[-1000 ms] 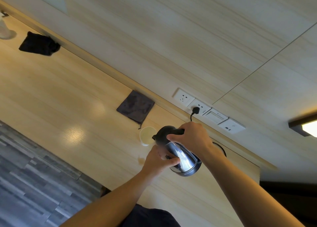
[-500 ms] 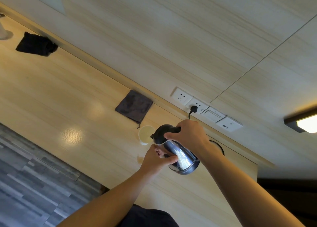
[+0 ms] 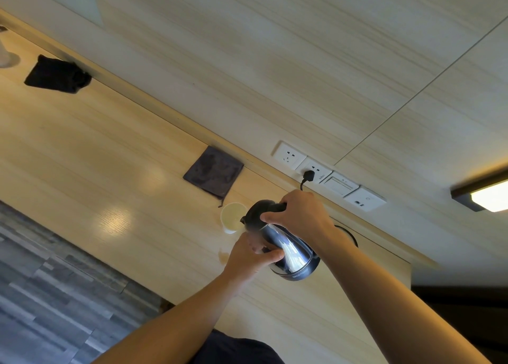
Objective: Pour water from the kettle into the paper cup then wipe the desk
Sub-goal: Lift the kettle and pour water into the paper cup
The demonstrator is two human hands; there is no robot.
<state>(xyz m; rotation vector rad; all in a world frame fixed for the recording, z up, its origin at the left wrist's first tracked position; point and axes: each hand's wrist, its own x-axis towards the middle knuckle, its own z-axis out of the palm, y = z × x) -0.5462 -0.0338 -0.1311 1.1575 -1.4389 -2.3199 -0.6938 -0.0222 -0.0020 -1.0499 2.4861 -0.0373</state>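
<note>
A shiny steel kettle (image 3: 291,251) with a black lid and handle is tilted, its spout over the rim of a white paper cup (image 3: 232,216) that stands on the wooden desk (image 3: 110,154). My right hand (image 3: 297,212) grips the kettle's black handle from above. My left hand (image 3: 251,255) presses against the kettle's lower side and steadies it. A small wet patch (image 3: 223,256) lies on the desk just in front of the cup. A folded grey cloth (image 3: 214,171) lies flat behind the cup, by the wall.
A wall socket strip (image 3: 327,176) holds a black plug (image 3: 308,175) with a cord. The kettle's round base (image 3: 349,234) is half hidden behind my right wrist. A crumpled black cloth (image 3: 57,75) and a white object (image 3: 7,55) lie at the far left. A lamp (image 3: 486,196) glows at right.
Both hands and the kettle have held nearly the same pose, the spout staying over the cup. The view has shifted slightly.
</note>
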